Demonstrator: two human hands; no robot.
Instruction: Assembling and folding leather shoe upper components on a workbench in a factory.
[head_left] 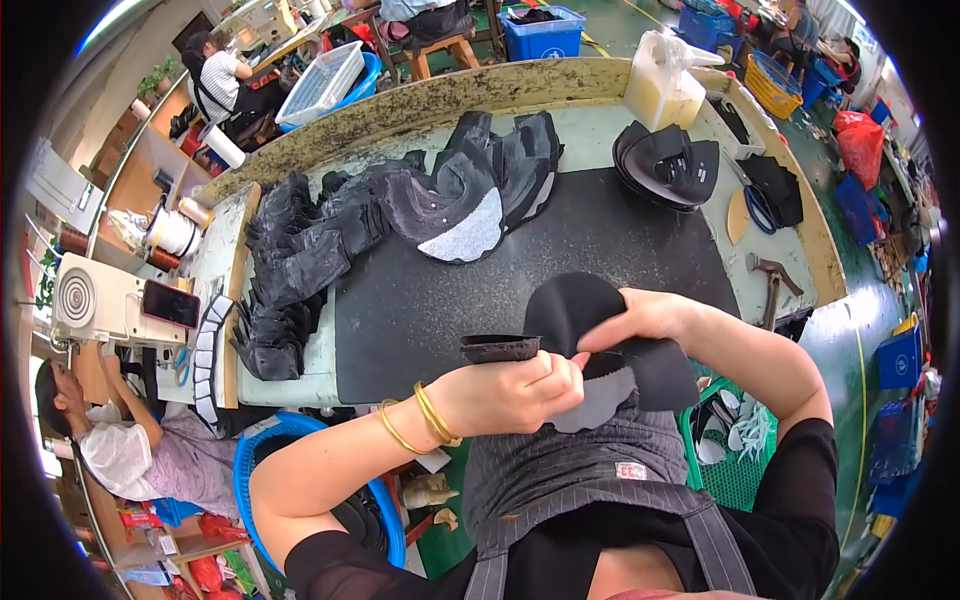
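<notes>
Close to my body, over the near edge of the workbench, I hold a black shoe upper piece point(573, 303) with a rounded end and a grey scalloped part point(597, 402). My right hand point(640, 318) grips its far side, thumb on top and fingers hidden behind it. My left hand point(520, 393) is closed at its left edge, the fingers curled in. Out of the left fist sticks a dark, narrow folded piece point(500, 347); I cannot tell whether it joins the upper. Ahead on the black mat point(430, 340) lie stacked black shoe uppers point(440, 205), one with a light grey patch.
More black pieces point(665, 165) sit at the back right, near a glue bottle point(665, 85), scissors point(758, 205) and a hammer point(775, 285). A raised rim point(460, 90) borders the bench. A blue basket point(262, 428) and green basket point(718, 478) flank me. Other people sit leftward.
</notes>
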